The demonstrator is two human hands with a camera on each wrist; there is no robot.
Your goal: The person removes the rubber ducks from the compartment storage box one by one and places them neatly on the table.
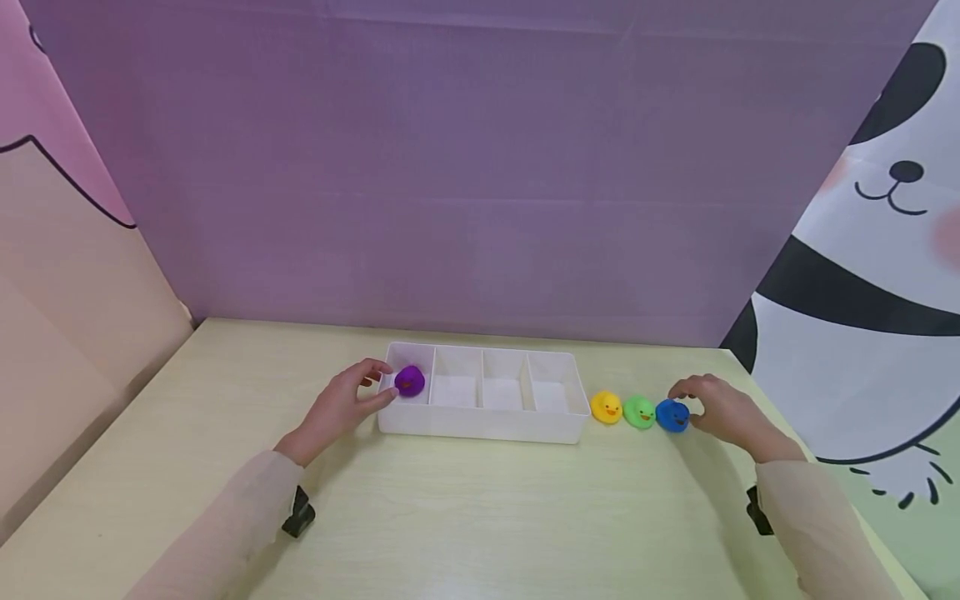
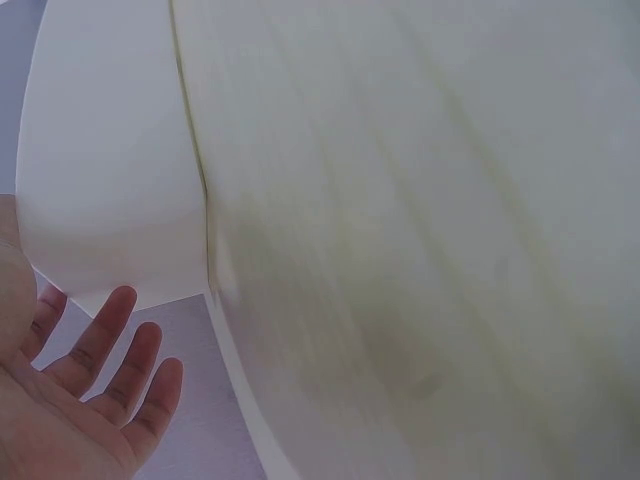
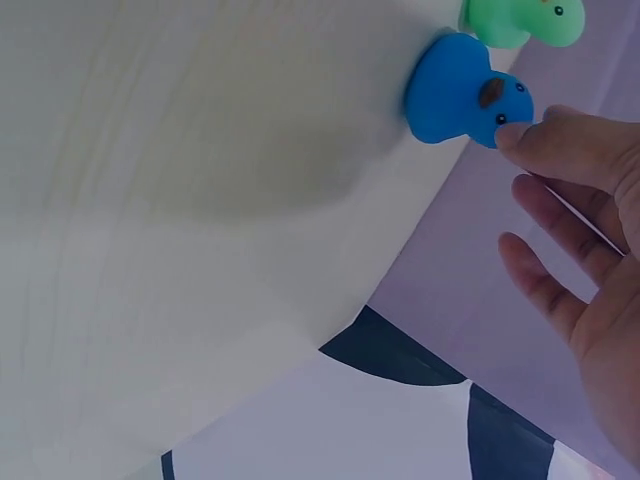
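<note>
A purple rubber duck [image 1: 409, 381] sits in the leftmost compartment of a white divided box [image 1: 480, 423]. My left hand [image 1: 351, 404] is at that end of the box, its thumb and fingertips right at the wall beside the duck. In the left wrist view the fingers [image 2: 118, 345] are spread and loosely bent, with nothing held, beside the white box [image 2: 110, 170]. At the right, my right hand [image 1: 726, 412] pinches a blue rubber duck [image 1: 672, 416] by its head. The right wrist view shows the thumb on the blue duck's [image 3: 446, 92] head; the index fingertip is hidden behind it.
A yellow duck [image 1: 606, 407] and a green duck [image 1: 640, 412] stand in a row between the box and the blue duck. The pale tabletop [image 1: 480, 525] ends at a purple backdrop [image 1: 480, 167]. A panda-printed panel [image 1: 885, 358] borders the right side.
</note>
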